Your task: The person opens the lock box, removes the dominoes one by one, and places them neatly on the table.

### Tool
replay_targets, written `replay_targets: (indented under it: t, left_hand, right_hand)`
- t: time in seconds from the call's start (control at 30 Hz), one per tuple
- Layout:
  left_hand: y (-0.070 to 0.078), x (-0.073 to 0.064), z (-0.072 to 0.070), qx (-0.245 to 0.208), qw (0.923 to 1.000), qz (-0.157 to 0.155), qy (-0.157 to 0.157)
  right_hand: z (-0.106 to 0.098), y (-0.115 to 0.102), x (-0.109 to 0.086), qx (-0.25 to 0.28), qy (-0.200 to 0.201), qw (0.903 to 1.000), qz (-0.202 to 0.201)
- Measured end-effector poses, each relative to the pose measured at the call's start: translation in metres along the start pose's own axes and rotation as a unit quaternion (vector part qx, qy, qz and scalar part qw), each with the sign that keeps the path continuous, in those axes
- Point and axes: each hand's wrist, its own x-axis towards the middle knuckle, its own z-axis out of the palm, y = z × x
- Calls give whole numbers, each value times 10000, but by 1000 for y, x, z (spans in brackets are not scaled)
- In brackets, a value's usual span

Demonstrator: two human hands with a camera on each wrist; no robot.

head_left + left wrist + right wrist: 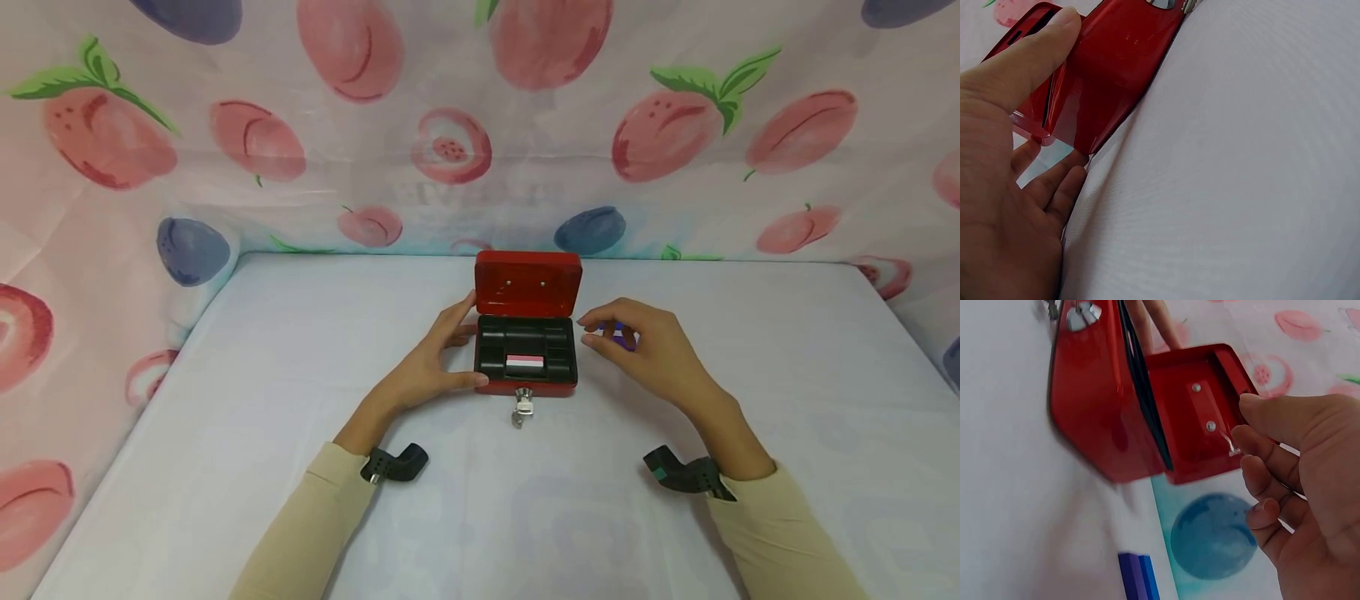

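Observation:
A red cash box [527,388] stands with its lid [527,283] raised and a black inner tray [525,342] showing. In the tray's front middle compartment lies a small pink-and-white block [524,362]. Keys [521,412] hang from the front lock. My left hand [431,362] holds the box's left side, thumb at the front corner and fingers toward the hinge and lid. To the right of the box hovers my right hand [641,346], fingers loosely bent, thumb and index tips apart. A small pale T-shaped piece [1233,449] shows beside its fingertips; whether it is touched I cannot tell.
A purple-and-blue block [1140,575] lies on the white-covered table to the right of the box, partly hidden behind my right hand in the head view. A fruit-patterned cloth [525,192] hangs along the table's back edge. Each wrist carries a black camera mount [397,462].

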Motion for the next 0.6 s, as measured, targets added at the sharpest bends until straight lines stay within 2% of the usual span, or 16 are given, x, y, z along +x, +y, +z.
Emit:
replay_targets:
  t: [0.17, 0.4, 0.6]
  left_hand:
    - [0, 0, 0, 151, 9998, -102, 25]
    - [-1, 0, 0, 74, 10000, -58, 18]
    - [-1, 1, -1, 73, 10000, -46, 8]
  right_hand:
    - [8, -9, 7, 65, -120, 9996, -227]
    - [21, -15, 13, 226, -536, 9981, -196]
    - [33, -17, 18, 330, -709, 9966, -269]
